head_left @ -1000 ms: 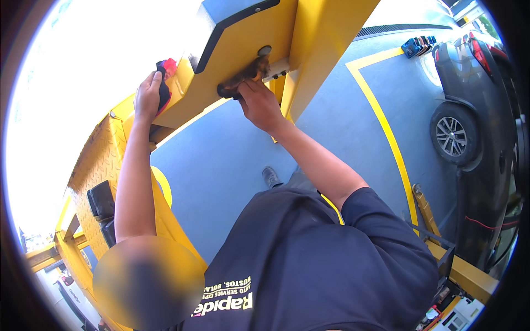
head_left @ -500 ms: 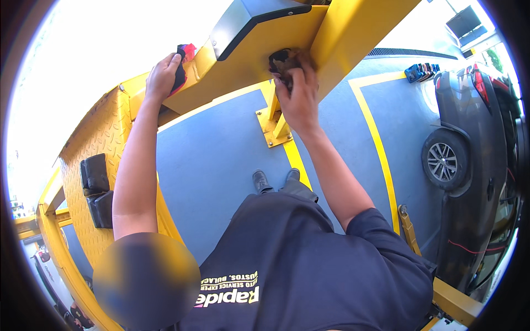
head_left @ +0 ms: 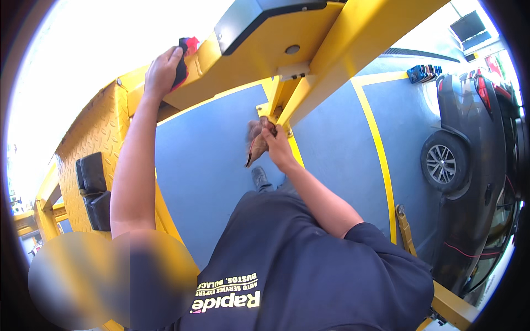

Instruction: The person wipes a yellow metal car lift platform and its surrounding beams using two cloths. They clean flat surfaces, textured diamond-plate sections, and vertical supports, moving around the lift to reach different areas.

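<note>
My left hand point(head_left: 160, 73) is raised and closed on a black and red cloth point(head_left: 181, 70), which it keeps against the yellow beam point(head_left: 207, 63). Lower down, beside the upright yellow post point(head_left: 342, 69), my right hand point(head_left: 280, 149) grips a crumpled, dirty brown rag point(head_left: 257, 144). Part of the rag is smeared by motion, and its lower end hangs free. A round dark plug point(head_left: 292, 49) shows on the yellow panel above my right hand.
A black-edged grey cover point(head_left: 248, 22) juts out overhead. To the left is a yellow tread-plate ramp point(head_left: 105, 129) with black rubber blocks point(head_left: 94, 190). A dark grey car point(head_left: 475, 165) stands at right, with a yellow lift arm point(head_left: 407, 229) nearer me.
My right hand has come down with the rag, away from the yellow panel beside the post, uncovering the round plug. My left hand stays on the beam with its cloth.
</note>
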Available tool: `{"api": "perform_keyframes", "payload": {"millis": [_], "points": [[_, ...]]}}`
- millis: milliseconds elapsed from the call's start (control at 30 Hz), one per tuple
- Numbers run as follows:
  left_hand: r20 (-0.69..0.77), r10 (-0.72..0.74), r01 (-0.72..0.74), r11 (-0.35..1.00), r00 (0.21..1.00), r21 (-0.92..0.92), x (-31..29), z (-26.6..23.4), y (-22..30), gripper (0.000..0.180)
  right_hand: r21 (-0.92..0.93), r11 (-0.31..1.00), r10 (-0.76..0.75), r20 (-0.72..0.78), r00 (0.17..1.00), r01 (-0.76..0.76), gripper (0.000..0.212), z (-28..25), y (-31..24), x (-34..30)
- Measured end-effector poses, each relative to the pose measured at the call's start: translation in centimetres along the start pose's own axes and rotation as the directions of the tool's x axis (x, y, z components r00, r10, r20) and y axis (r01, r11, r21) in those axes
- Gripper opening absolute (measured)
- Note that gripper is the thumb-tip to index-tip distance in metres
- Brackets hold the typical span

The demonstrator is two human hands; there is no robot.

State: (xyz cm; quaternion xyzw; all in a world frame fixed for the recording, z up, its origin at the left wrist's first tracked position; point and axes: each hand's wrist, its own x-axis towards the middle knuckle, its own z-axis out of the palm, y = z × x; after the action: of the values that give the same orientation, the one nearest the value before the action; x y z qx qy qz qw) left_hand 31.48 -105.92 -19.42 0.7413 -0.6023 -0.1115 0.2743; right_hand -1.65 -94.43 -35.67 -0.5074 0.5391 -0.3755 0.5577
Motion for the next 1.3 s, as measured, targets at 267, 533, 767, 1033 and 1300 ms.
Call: {"api": "perform_keyframes", "payload": {"millis": [267,533,767,1033,1300], "points": [[0.025,-0.058,0.059,0.998,0.998,-0.035,-0.6,-0.7,-0.5,0.055,-0.499,0.761,-0.596,-0.283,0.752,0.415,0.032,-4.0,-14.3,1.6],[0.027,-0.070,0.071,0.997,0.997,-0.028,-1.0,-0.9,0.4,0.054,-0.852,0.494,-0.757,-0.324,0.568,0.172,0.030,0.9,-9.8,8.0],[0.045,-0.038,0.040,0.998,0.998,-0.041,-0.5,-0.4,0.1,0.054,-0.577,0.773,-0.396,-0.113,0.911,0.264,0.023,3.6,-0.3,8.8],[0.070,-0.056,0.061,0.996,0.996,-0.061,-0.6,-0.9,0.1,0.054,0.589,0.781,0.017,-0.355,0.935,0.210,0.029,4.2,-5.5,8.1],[0.078,-0.040,0.047,0.996,0.996,-0.082,-0.7,-0.8,-0.5,0.055,0.831,0.488,0.096,-0.356,0.930,0.267,0.029,7.0,-11.5,9.1]]}}
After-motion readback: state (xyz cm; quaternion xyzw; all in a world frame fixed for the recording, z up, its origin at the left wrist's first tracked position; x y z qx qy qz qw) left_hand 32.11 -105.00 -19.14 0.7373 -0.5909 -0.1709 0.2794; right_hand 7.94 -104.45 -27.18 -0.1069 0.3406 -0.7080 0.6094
